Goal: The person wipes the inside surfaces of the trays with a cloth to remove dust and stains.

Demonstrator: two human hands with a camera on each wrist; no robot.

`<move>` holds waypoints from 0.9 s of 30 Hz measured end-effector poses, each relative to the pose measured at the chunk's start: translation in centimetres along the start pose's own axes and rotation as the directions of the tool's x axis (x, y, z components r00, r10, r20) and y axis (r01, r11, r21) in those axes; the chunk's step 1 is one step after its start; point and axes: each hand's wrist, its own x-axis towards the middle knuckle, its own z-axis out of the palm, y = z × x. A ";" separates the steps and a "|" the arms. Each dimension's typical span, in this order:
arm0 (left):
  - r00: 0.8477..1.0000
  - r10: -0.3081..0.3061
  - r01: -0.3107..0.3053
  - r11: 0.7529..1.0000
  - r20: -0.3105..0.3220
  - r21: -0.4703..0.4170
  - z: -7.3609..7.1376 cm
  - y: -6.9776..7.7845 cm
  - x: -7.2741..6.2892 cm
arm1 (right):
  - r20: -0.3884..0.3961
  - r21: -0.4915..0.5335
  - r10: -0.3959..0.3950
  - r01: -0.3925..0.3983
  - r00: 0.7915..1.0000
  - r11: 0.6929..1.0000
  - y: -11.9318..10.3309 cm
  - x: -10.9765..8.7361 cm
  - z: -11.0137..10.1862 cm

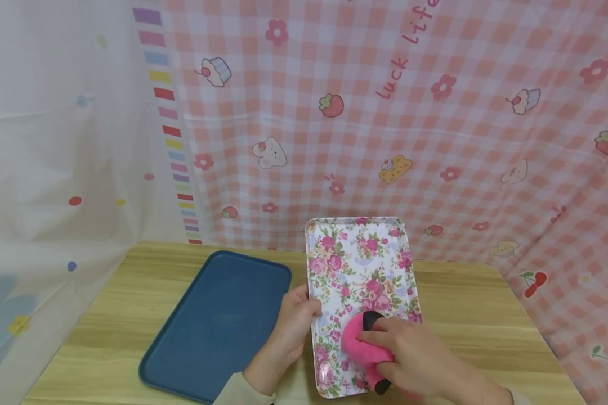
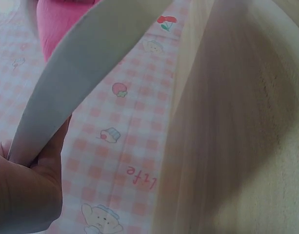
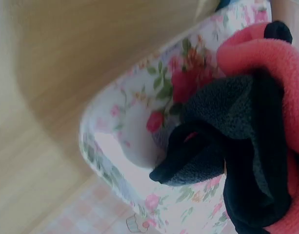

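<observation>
Right hand [image 1: 410, 351]: fingers curled round pink-black cloth [image 1: 357, 343], against floral tray [image 1: 365, 264] toward 6 o'clock. Left hand [image 1: 294, 320]: fingers grip 9 o'clock rim. Blue tray [image 1: 218, 329]: counter [image 1: 486, 315], 9 o'clock.

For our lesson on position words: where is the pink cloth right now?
In the head view, the pink cloth is low, right of centre, held in the right hand over the lower part of the floral tray.

Pink checked cloth [image 1: 365, 132] behind, white dotted cloth [image 1: 76, 146], wood-grain tabletop [image 1: 476, 315]
</observation>
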 end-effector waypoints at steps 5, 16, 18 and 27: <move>1.000 -0.004 0.004 1.000 0.011 0.002 0.1 -0.1 -0.1 | -0.062 -0.023 0.059 -0.061 0.996 0.998 0.6 1.3 -1.1; 0.999 -0.015 0.014 1.000 0.050 0.012 0.0 0.0 -0.3 | -0.127 -0.057 0.159 -0.168 0.979 0.984 1.8 4.7 -4.3; 0.999 -0.014 0.014 1.000 0.050 0.017 0.0 0.1 -0.4 | -0.139 -0.059 0.163 -0.172 0.977 0.983 2.0 5.2 -4.7; 0.999 -0.008 0.007 1.000 0.043 0.021 0.1 0.2 -0.5 | -0.170 -0.034 0.257 -0.266 0.951 0.963 3.7 7.3 -6.2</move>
